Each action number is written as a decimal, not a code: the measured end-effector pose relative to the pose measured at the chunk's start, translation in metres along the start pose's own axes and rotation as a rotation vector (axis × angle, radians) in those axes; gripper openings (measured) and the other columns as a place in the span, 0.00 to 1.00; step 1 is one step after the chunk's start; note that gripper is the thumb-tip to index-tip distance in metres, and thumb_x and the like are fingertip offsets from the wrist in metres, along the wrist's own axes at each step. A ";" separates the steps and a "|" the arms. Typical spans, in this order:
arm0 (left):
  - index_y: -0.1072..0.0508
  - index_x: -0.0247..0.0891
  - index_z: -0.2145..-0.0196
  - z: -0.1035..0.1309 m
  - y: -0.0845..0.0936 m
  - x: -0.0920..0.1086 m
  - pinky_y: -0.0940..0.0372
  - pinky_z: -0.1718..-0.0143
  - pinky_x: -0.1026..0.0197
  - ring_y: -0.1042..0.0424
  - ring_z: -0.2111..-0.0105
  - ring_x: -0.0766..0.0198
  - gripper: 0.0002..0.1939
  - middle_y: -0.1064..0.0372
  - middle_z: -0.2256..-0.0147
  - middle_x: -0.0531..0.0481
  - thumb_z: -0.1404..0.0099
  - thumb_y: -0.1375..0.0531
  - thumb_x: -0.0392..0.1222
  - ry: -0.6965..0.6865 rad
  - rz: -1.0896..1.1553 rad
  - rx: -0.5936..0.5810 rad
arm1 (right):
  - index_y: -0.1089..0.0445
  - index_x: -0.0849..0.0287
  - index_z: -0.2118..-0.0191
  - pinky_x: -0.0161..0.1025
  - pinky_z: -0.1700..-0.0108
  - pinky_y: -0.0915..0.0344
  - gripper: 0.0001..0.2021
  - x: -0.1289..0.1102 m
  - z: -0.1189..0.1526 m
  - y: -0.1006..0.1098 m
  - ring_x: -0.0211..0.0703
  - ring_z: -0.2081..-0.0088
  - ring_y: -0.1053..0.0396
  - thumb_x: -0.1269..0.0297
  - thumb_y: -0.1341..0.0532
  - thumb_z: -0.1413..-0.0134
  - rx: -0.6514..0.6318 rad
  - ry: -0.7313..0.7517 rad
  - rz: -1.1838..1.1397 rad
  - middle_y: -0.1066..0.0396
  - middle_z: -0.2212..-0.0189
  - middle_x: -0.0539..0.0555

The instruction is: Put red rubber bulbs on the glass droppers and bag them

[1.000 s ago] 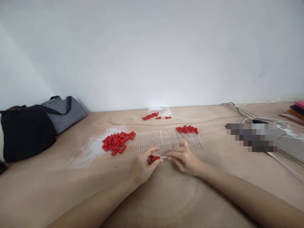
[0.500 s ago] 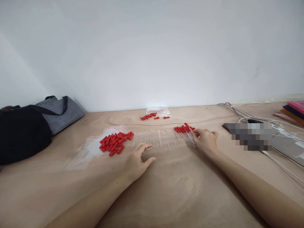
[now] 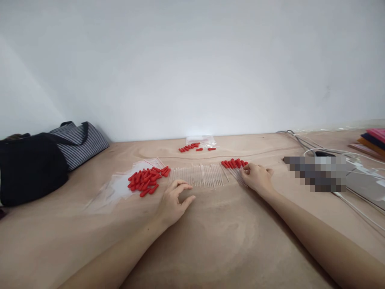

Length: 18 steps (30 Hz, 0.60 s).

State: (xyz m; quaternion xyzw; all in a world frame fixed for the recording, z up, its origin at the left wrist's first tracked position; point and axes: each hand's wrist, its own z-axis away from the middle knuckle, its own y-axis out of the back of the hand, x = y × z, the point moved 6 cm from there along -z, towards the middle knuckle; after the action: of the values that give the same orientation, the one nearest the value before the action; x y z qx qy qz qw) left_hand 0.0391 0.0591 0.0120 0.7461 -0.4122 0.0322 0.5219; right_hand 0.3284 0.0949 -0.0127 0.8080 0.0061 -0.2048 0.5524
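Several clear thin tubes [image 3: 204, 176] lie side by side in a row on the wooden table [image 3: 228, 237]. My left hand [image 3: 176, 202] rests just in front of the row's left part, thumb and fingers apart, holding nothing. To the right, tubes with red bulbs [image 3: 233, 163] lie together in a slanted group. My right hand [image 3: 258, 176] is at the right side of that group, its fingertips pinched on a red-bulbed tube. A pile of loose red bulbs [image 3: 143, 180] sits on clear plastic bags [image 3: 112, 190] left of the row.
Further back are more red-bulbed pieces [image 3: 188, 147] and a plastic bag [image 3: 200, 140]. A black bag [image 3: 33, 168] and a striped bag [image 3: 84, 144] stand at left. Right are a blurred-out object [image 3: 319, 173], white cables [image 3: 361, 205] and stacked coloured items [image 3: 375, 138].
The red bulb that stuck up above the right group is now lower, level with the others. My right hand has moved slightly left; the left hand has barely moved.
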 end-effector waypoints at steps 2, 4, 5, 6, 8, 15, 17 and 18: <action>0.29 0.40 0.67 -0.004 0.011 -0.010 0.41 0.58 0.55 0.35 0.62 0.59 0.07 0.35 0.65 0.49 0.44 0.43 0.42 0.018 -0.127 0.043 | 0.31 0.58 0.68 0.46 0.60 0.55 0.13 -0.004 0.002 0.004 0.50 0.63 0.36 0.58 0.49 0.52 0.028 0.022 -0.006 0.29 0.73 0.55; 0.28 0.39 0.68 -0.008 0.026 -0.028 0.42 0.59 0.54 0.36 0.63 0.57 0.07 0.34 0.67 0.48 0.44 0.43 0.43 0.088 -0.282 0.086 | 0.31 0.58 0.69 0.46 0.60 0.55 0.13 -0.013 0.005 0.006 0.49 0.63 0.36 0.57 0.49 0.52 0.036 0.065 -0.028 0.29 0.72 0.55; 0.28 0.39 0.68 -0.010 0.033 -0.038 0.42 0.59 0.54 0.36 0.63 0.56 0.08 0.34 0.67 0.48 0.44 0.43 0.44 0.138 -0.355 0.096 | 0.31 0.57 0.70 0.46 0.60 0.55 0.13 -0.018 0.008 0.006 0.49 0.63 0.36 0.57 0.49 0.51 0.025 0.091 -0.044 0.29 0.73 0.54; 0.28 0.40 0.68 -0.011 0.041 -0.047 0.43 0.60 0.54 0.36 0.63 0.55 0.08 0.34 0.67 0.48 0.44 0.43 0.44 0.191 -0.423 0.111 | 0.31 0.57 0.71 0.46 0.60 0.55 0.13 -0.024 0.010 0.006 0.48 0.64 0.36 0.56 0.48 0.51 0.005 0.114 -0.058 0.29 0.73 0.54; 0.27 0.41 0.68 -0.013 0.053 -0.063 0.43 0.60 0.54 0.37 0.63 0.54 0.09 0.34 0.67 0.48 0.44 0.43 0.46 0.272 -0.536 0.114 | 0.30 0.56 0.72 0.47 0.59 0.54 0.13 -0.036 0.013 0.003 0.47 0.65 0.36 0.55 0.47 0.52 -0.047 0.139 -0.070 0.29 0.73 0.53; 0.26 0.42 0.65 -0.016 0.063 -0.069 0.46 0.62 0.53 0.39 0.61 0.51 0.12 0.34 0.63 0.46 0.43 0.45 0.48 0.342 -0.712 0.105 | 0.29 0.58 0.77 0.49 0.59 0.52 0.14 -0.063 0.001 -0.007 0.51 0.64 0.35 0.58 0.48 0.51 -0.219 0.120 0.126 0.30 0.74 0.57; 0.27 0.42 0.64 -0.017 0.062 -0.067 0.46 0.62 0.53 0.40 0.60 0.51 0.13 0.35 0.62 0.45 0.44 0.45 0.48 0.327 -0.740 0.094 | 0.29 0.58 0.75 0.50 0.59 0.51 0.12 -0.068 -0.004 -0.010 0.52 0.63 0.35 0.61 0.47 0.51 -0.244 0.110 0.167 0.30 0.73 0.58; 0.27 0.41 0.64 -0.018 0.062 -0.067 0.46 0.62 0.53 0.40 0.59 0.51 0.13 0.35 0.62 0.45 0.44 0.45 0.48 0.322 -0.752 0.084 | 0.29 0.58 0.75 0.50 0.59 0.51 0.11 -0.070 -0.006 -0.011 0.52 0.63 0.35 0.63 0.47 0.52 -0.250 0.106 0.176 0.30 0.73 0.58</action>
State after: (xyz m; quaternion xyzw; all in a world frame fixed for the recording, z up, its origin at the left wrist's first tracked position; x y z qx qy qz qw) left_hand -0.0383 0.1047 0.0348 0.8510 -0.0218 -0.0276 0.5240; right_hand 0.2635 0.1194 0.0026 0.7402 -0.0101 -0.1103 0.6632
